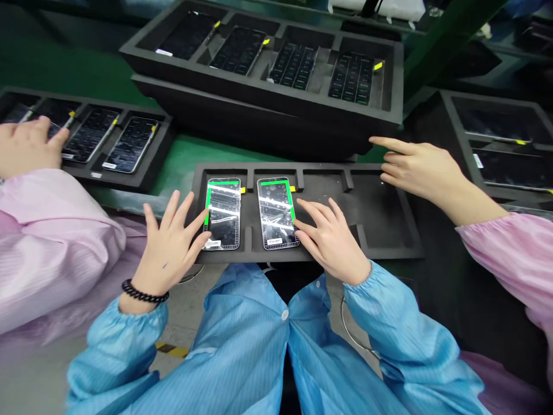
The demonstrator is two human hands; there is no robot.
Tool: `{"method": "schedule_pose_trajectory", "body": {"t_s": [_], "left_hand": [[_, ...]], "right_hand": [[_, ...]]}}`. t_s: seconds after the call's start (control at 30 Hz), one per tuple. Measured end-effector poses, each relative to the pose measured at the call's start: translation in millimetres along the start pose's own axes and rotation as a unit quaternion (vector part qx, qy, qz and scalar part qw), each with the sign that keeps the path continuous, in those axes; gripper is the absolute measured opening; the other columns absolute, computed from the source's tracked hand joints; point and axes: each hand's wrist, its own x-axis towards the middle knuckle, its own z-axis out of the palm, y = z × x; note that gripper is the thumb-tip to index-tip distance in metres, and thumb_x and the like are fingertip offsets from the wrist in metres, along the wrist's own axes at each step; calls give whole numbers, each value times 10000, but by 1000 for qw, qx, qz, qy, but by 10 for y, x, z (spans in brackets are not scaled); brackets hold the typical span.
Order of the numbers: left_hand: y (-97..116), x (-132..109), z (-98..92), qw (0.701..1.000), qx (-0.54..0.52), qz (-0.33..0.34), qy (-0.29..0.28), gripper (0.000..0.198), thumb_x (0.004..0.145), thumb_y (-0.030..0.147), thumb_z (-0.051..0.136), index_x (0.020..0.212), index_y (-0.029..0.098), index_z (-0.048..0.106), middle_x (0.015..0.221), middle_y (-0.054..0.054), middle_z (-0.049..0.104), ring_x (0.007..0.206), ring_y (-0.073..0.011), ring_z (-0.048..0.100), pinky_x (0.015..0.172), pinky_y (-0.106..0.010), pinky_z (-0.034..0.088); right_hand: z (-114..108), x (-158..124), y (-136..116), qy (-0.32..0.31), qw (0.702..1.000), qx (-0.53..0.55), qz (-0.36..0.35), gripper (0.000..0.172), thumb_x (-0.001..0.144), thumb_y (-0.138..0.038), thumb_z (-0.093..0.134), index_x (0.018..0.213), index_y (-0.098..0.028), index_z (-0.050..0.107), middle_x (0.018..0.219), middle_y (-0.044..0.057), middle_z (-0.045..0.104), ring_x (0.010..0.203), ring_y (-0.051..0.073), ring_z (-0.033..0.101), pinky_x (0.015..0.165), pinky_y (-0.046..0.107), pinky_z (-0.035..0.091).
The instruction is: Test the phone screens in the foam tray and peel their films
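Note:
A dark foam tray (380, 207) lies in front of me with two phones in its left slots. My left hand (170, 245) is open, fingers spread, its fingertips at the left edge of the left phone (223, 213). My right hand (330, 239) is open too, its fingertips resting against the right edge of the right phone (276, 213). Both phones lie screen-up under glossy film with green strips and small yellow tabs. The two right slots of the tray hold nothing.
A stack of dark trays (268, 86) with several phones sits behind on the green bench. Another tray of phones (99, 138) lies at left under a pink-sleeved person's hand (26, 144). A second pink-sleeved hand (415, 167) reaches in from the right. More trays (496, 138) stand at right.

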Motion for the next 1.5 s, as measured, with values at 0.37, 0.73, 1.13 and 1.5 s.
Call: {"method": "schedule_pose_trajectory", "body": {"t_s": [0.37,0.73,1.13,1.5], "left_hand": [[92,-437,-36,999,-36,27,-3,515,1059,450,315,1434,220,581,1676,-151,328,1605,-382,163,1238,-778,4],[-139,-385,-234,993,-65,71,-63,482,1026,539,363,1277,318,709,1647,-30,411,1590,-386,219,1273,-738,26],[-539,-98,-212,968,-140,183,-103,762,997,718,133,1173,320,759,1581,-1,494,1596,-284,231,1298,-634,77],[-586,-8,-130,952,-188,181,-161,832,942,787,75,1148,384,773,1555,-3,524,1601,-316,213,1291,-649,10]], "right_hand": [[-128,-67,-153,-17,999,8,-40,407,1066,-268,444,908,-191,811,1453,110,638,1281,273,615,1198,649,398],[-192,-37,-54,-50,993,21,-105,393,1048,-226,460,926,-192,832,1406,123,671,1262,293,630,1166,616,452],[-113,-42,302,-57,976,80,-196,325,1033,-262,495,1111,-183,801,1481,132,615,1322,300,582,1160,589,440],[1,-49,427,-45,969,122,-210,334,1019,-273,488,1191,-240,772,1542,85,569,1348,295,572,1198,580,398]]}}
